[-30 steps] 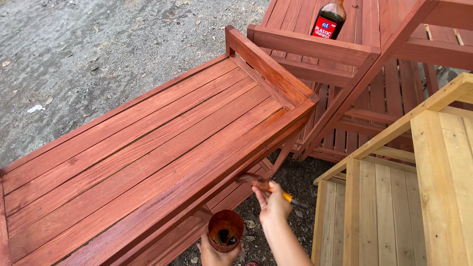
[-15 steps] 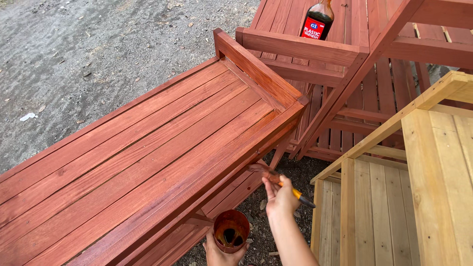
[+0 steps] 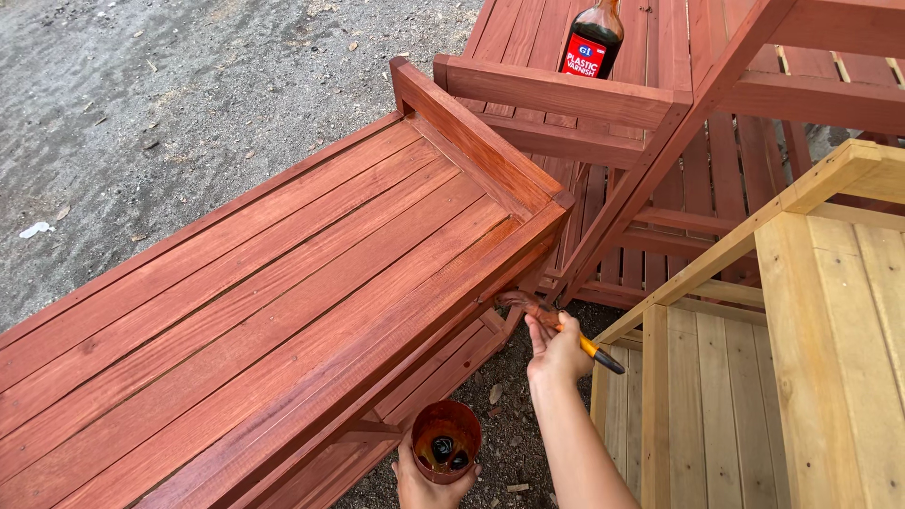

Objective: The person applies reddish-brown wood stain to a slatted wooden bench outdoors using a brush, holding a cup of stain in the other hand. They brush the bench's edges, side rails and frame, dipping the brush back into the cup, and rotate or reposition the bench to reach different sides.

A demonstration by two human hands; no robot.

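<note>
A paintbrush is gripped in the right hand, its bristles pressed against the red-stained table edge. A cup of dark varnish is held in the left hand.

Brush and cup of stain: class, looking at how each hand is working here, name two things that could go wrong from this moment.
1. The left hand grips the open cup from below, low beside the bench; a tilt could spill dark stain onto the gravel.
2. The right hand works the brush under the bench edge, near the unstained pale wood frame; drips or a stray stroke might mark it.
</note>
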